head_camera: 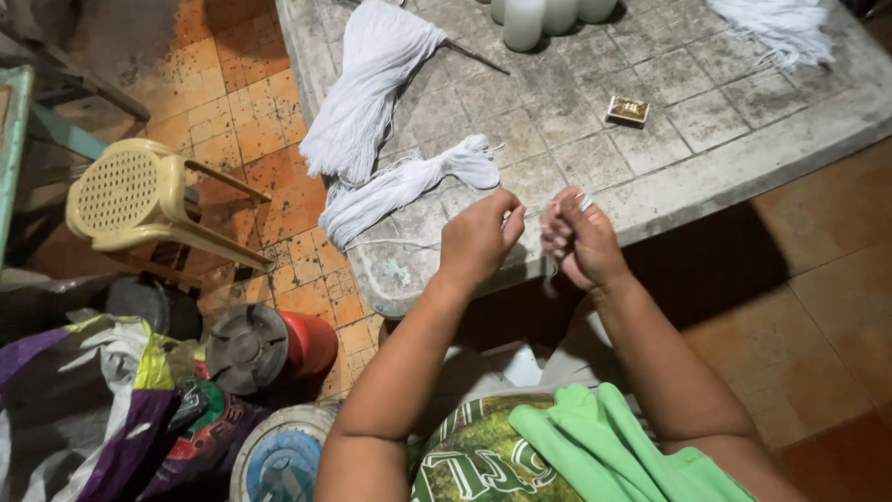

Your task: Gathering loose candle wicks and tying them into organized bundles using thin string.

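Tiled and worn, the grey table (650,84) carries white string bundles (390,186) at its near edge. Just before it, the left hand (478,237) and right hand (578,240) pinch a short white string (530,216) stretched sideways between closed fingertips, both hands equally near.

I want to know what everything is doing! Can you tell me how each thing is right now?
left hand: closed, pinching white string
right hand: curled, pinching the same string
white string: stretched between both hands
big string bundle: lying on the table, hanging over its edge
small string bundle: lying flat, tied near one end
small box: lying flat, closed
yellow chair: tipped on its side
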